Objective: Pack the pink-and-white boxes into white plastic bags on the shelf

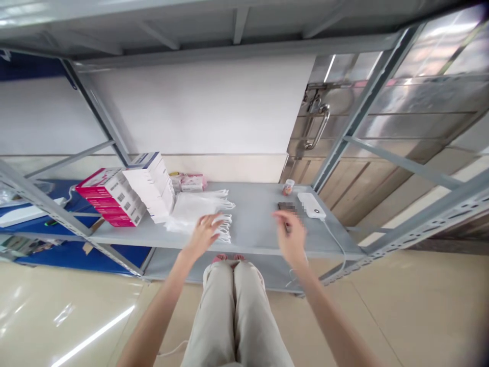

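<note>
Holding empty fingers apart, the left hand (pixel 204 235) is over white corded pouches (pixel 191 206), none lifted, near the front edge of the shelf (pixel 252 216); the right hand (pixel 293 239) partly covers a dark device (pixel 283 206), grip unclear.

Thin white items (pixel 193 204) lie overlapped in a low pile just left of the frame's centre, their looped white cords (pixel 226 233) bunched along the right edge. Right of centre rests a dark, flat object (pixel 284 206), partly covered and too blurred for me to identify.
</note>
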### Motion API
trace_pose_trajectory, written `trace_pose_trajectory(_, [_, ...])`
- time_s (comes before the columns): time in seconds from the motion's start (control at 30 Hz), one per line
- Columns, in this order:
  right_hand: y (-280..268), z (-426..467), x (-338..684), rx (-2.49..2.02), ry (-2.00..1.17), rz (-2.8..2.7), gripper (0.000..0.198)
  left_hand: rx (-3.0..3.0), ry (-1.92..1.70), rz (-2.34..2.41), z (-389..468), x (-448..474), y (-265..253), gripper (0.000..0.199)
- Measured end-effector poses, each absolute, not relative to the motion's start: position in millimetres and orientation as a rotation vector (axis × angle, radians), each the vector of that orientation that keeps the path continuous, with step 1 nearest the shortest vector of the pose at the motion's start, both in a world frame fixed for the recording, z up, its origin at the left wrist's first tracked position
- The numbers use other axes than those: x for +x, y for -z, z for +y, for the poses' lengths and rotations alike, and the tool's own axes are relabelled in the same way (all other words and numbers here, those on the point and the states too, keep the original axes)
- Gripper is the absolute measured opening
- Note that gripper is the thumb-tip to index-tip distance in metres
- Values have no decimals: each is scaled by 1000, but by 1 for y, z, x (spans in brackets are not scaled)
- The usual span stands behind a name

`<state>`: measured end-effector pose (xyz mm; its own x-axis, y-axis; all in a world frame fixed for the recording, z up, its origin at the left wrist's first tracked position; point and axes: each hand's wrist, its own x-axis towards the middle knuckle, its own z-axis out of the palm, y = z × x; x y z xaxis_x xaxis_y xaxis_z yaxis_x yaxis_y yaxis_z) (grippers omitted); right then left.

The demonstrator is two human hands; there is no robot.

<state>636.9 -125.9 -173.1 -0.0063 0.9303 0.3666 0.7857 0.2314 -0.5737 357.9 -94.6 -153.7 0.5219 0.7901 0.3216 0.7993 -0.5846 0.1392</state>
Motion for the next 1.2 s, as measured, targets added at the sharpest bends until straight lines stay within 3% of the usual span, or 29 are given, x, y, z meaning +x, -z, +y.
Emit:
trace_pose_trajectory(0.13, [196, -112, 601, -1474, -401, -1787, 37, -2701, 289, -1538, -84, 349, 197, 32])
trace_pose_trajectory(0.4, [215, -84, 572, -1323, -605, -1722, 30, -2646, 481, -1567, -62, 324, 185, 15])
trace_pose_trajectory(0.53, [210, -76, 567, -1291, -652, -1718, 29, -2706, 412, -1475, -56, 317, 193, 34])
trace_pose_trajectory(0.63, [212, -77, 565, -1298, -692, -1711, 29, -2721, 385, -1526, -55, 315, 197, 16])
trace_pose_trajectory(0.73, [216, -84, 567, -1312, -734, -1724, 29, -2712, 552, -1649, -54, 313, 192, 5])
trace_pose_trajectory(0.93, [216, -96, 582, -1355, -747, -1791, 30, -2772, 818, -1761, -42, 304, 176, 11])
trace_pose_trajectory(1.2, [179, -81, 576, -1304, -281, -1887, 35, -2535, 1435, -1730, -38, 309, 145, 22])
